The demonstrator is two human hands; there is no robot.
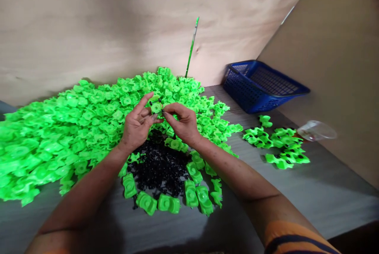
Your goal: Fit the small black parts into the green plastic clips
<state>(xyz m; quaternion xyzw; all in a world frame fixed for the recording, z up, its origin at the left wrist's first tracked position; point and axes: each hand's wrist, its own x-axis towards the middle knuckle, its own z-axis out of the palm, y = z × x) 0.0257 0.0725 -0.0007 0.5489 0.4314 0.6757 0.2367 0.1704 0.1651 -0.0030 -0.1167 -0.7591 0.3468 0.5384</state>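
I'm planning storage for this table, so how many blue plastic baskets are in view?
1: the blue, lattice-sided plastic basket stands toward the back of the gray tabletop, right of the large heap of bright-green plastic pieces. No other shows.

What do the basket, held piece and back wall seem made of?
Basket: probably satin plastic, with moulded lattice sides.
Held piece: likely smooth plastic, from its even colour, moulded shape.
Back wall: perhaps matt plywood, given faint grain-like streaks.
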